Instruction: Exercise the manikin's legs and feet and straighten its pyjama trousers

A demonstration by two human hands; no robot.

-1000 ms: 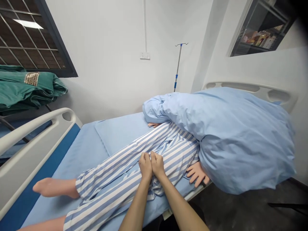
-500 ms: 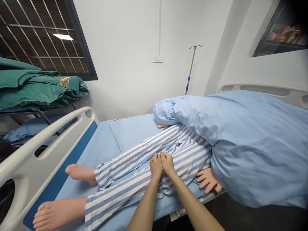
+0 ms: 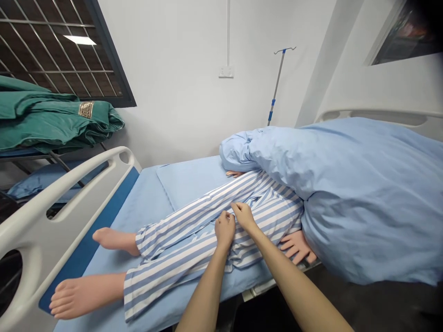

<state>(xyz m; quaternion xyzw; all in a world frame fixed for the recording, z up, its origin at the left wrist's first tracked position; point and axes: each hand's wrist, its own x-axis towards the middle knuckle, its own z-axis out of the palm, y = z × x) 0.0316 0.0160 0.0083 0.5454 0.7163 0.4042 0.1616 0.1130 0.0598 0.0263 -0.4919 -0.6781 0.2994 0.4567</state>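
A manikin in blue-and-white striped trousers (image 3: pixel 207 230) lies on the bed, its bare feet pointing left. Over the thigh of its nearer leg are both my hands, side by side with a small gap. My left hand (image 3: pixel 224 227) is closed with curled fingers; a tiny pale spot shows at its fingertips. My right hand (image 3: pixel 243 215) is also closed, fingertips together, slightly farther forward. What either one holds, if anything, is hidden. A light blue quilt (image 3: pixel 353 193) covers the manikin's upper body, and one manikin hand (image 3: pixel 298 246) sticks out from under it.
At the left stands the bed's footboard (image 3: pixel 83 184). Behind the bed rises an IV pole (image 3: pixel 277 87), against a wall with a socket (image 3: pixel 226 71). Green folded bedding (image 3: pixel 55 120) lies on another bed at far left, below a barred window (image 3: pixel 62 55).
My hands have parted from being pressed together; the right has moved a little forward, away from the left. The whole view has shifted slightly, so most things sit higher.
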